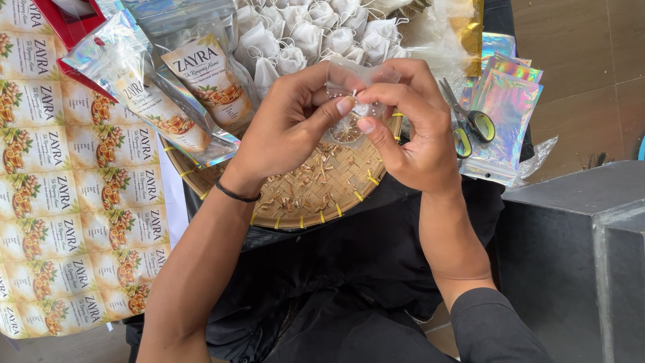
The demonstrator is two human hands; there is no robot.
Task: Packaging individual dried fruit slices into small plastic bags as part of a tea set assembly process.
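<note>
Item: small clear soft plastic pouch [349,84] with dried bits inside, at frame centre, above the round woven bamboo tray [322,188].
Left hand [285,128]: fingers closed, thumb and forefinger pinching the pouch's lower edge.
Right hand [410,128]: fingers closed on the pouch's top and right side.
Handling: judged light, limp, slippery and easily torn; best pinched at the edges.
Sachets: white drawstring filter bags [316,33], heaped at 12 o'clock.
Packages: iridescent foil pouches with cream, fruit-printed labels [195,87] at 10 o'clock; empty iridescent flat pouches [504,114] at 2 o'clock.
Labels: sheet of cream rectangular stickers [74,195] at 9 o'clock.
Tool: yellow-handled scissors [470,124] at 3 o'clock.
</note>
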